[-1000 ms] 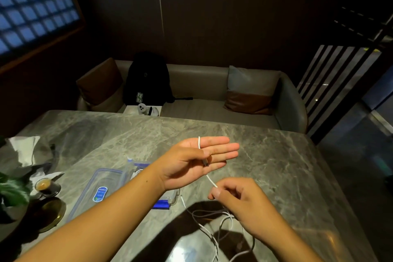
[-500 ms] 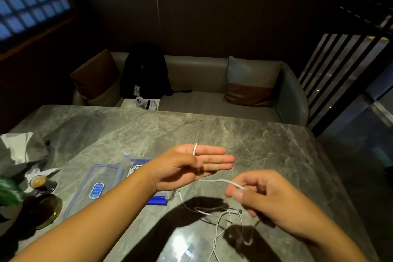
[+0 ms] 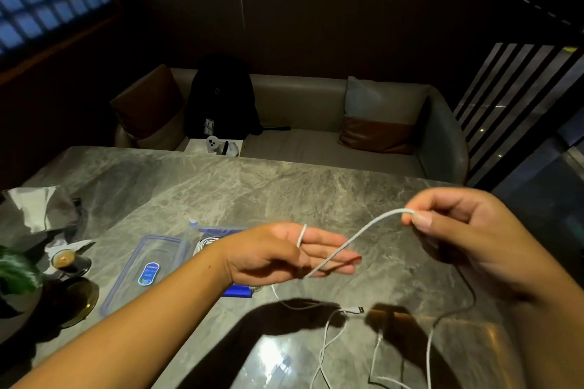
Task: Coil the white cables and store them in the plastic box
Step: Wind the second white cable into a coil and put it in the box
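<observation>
grey marble table (image 3: pixel 221 193), dim light. plastic box (image 3: pixel 190 241) sits open on its left side, mostly behind the left forearm. its clear lid (image 3: pixel 148 268) lies flat beside it. one white coil (image 3: pixel 205 241) already shows inside.

change: the right hand (image 3: pixel 467 237), low and close to the left hand (image 3: pixel 284 256) a second ago, has swung up and out to the right and is now well apart from it. this reads as drawing slack for the next turn. coiling of this cable has barely begun, with one wrap on.

left hand is held above the table, fingers straight and together, serving as the former. whether its thumb pins the end cannot be told. right hand pinches the white cable (image 3: pixel 357 237) between thumb and fingertips, other fingers curled.

cable: thin, round, limp. it runs in a shallow arc from the left palm up to the right pinch. a single loop (image 3: pixel 301 234) sits over the left forefinger. more white cable lies slack strands (image 3: pixel 325 341) on the table near the person; same lead or another, cannot tell. a usb plug (image 3: pixel 355 309) lies free among them.
</observation>
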Demonstrator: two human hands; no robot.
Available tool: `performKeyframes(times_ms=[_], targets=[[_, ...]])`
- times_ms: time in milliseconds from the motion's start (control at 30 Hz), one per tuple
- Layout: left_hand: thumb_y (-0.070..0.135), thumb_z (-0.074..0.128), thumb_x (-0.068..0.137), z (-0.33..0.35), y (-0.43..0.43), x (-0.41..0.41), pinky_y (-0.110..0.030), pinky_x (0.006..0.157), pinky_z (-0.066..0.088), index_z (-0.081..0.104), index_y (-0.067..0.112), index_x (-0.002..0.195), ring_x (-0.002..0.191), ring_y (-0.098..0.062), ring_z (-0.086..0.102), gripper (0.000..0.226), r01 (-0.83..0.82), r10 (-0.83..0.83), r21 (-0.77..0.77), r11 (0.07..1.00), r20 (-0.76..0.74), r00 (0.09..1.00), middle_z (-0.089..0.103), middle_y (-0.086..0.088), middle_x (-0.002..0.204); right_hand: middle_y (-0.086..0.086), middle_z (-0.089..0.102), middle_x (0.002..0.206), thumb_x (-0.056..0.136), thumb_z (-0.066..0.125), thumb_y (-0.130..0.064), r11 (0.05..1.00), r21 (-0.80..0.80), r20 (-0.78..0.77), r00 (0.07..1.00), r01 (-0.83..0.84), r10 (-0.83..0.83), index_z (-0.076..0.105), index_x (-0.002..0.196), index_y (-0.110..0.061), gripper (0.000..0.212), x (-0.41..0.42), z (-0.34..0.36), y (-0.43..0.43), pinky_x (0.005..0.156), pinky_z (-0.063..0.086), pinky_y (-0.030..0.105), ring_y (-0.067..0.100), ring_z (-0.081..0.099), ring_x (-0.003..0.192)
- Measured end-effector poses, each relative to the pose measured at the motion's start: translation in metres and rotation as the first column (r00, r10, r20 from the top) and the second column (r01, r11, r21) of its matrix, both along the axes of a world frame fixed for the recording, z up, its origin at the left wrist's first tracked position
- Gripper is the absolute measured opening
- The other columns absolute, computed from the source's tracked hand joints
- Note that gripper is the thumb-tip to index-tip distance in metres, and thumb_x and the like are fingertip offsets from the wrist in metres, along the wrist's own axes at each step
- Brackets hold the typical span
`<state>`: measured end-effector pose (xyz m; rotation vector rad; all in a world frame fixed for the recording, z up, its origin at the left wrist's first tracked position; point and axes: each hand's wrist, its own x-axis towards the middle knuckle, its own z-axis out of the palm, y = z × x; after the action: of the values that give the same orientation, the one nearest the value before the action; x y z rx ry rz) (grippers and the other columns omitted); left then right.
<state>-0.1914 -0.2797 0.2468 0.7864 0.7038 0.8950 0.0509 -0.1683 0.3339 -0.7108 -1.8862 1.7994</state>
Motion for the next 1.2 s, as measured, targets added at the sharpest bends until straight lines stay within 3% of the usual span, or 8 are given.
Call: performKeyframes(times_ms=[167,400,533,767,900,1100,1167,1200], targets=[[-0.019,0.023,0.087,0.003,-0.001,0.027,-0.053,0.122,0.007,0.018,-0.014,0.147,0.142,-0.053,0.020,0.061,0.197,-0.198,0.084,0.977,0.010,0.980,0.019,-0.041,0.152,0.000,0.048,0.050,0.078,0.071,-0.013,0.998,0.026,-0.080,0.995,0.055,-0.053,0.072,0.072,-0.007,0.009,-0.034,0.000,0.007,0.040,0.022,0.018,0.012,0.032,0.045],[-0.005,0.035,0.094,0.006,0.001,0.045,-0.050,0.121,0.014,0.021,-0.009,0.149,0.143,-0.051,0.021,0.057,0.226,-0.230,0.127,0.966,0.018,0.973,0.022,-0.038,0.152,0.000,0.052,0.052,0.085,0.067,-0.012,0.993,0.099,-0.115,0.990,-0.066,0.078,0.074,0.075,-0.007,0.013,-0.069,0.007,0.003,0.043,0.028,0.019,0.007,0.042,0.047],[-0.011,0.030,0.094,0.008,0.001,0.047,-0.049,0.119,0.018,0.023,-0.010,0.148,0.140,-0.052,0.024,0.054,0.240,-0.244,0.112,0.964,0.026,0.969,0.023,-0.040,0.150,0.002,0.052,0.052,0.091,0.064,-0.007,0.990,0.123,-0.062,0.995,-0.070,0.078,0.073,0.078,-0.004,0.016,-0.082,0.003,0.007,0.044,0.030,0.019,0.005,0.042,0.045],[-0.017,0.028,0.090,0.019,-0.003,0.051,-0.055,0.118,0.018,0.024,-0.014,0.146,0.134,-0.052,0.034,0.056,0.214,-0.213,0.175,0.961,-0.023,0.977,0.027,-0.044,0.146,0.001,0.049,0.051,0.095,0.060,-0.010,0.996,-0.084,0.052,0.998,0.026,-0.022,0.070,0.078,-0.007,0.019,-0.094,-0.050,0.019,0.041,0.027,0.016,0.005,0.037,0.041],[-0.014,0.031,0.092,0.029,0.001,0.042,-0.053,0.118,0.021,0.025,-0.013,0.147,0.134,-0.049,0.035,0.055,0.123,-0.128,0.201,0.972,0.008,0.992,0.029,-0.043,0.146,0.001,0.047,0.052,0.098,0.054,-0.012,0.952,-0.301,-0.007,0.998,0.064,-0.069,0.067,0.071,-0.012,0.031,-0.088,-0.074,0.016,0.037,0.022,0.018,0.005,0.031,0.038],[-0.012,0.032,0.095,0.020,0.001,0.036,-0.053,0.119,0.024,0.031,-0.009,0.146,0.137,-0.047,0.039,0.051,0.003,-0.013,0.184,0.983,0.055,0.998,0.037,-0.036,0.147,0.004,0.051,0.058,0.098,0.057,-0.018,0.937,-0.330,0.040,0.993,0.119,-0.112,0.070,0.063,-0.022,0.037,-0.077,-0.080,0.015,0.050,0.032,0.024,0.018,0.037,0.051],[-0.012,0.031,0.094,0.019,0.001,0.036,-0.047,0.116,0.030,0.034,-0.009,0.144,0.135,-0.043,0.043,0.050,-0.027,0.012,0.180,0.983,0.085,0.996,0.040,-0.034,0.146,0.026,0.058,0.078,0.099,0.054,-0.019,0.922,-0.346,0.171,0.978,0.172,-0.118,0.074,0.079,-0.012,0.029,-0.088,-0.083,0.017,0.065,0.048,0.035,0.036,0.055,0.066],[-0.012,0.031,0.094,0.020,0.002,0.035,-0.045,0.115,0.032,0.034,-0.009,0.144,0.134,-0.043,0.043,0.050,-0.041,0.021,0.177,0.983,0.109,0.994,0.040,-0.034,0.146,0.040,0.059,0.097,0.103,0.046,-0.017,0.896,-0.401,0.256,0.962,0.192,-0.092,0.073,0.096,-0.006,0.030,-0.091,-0.090,0.026,0.079,0.053,0.047,0.052,0.060,0.085]])
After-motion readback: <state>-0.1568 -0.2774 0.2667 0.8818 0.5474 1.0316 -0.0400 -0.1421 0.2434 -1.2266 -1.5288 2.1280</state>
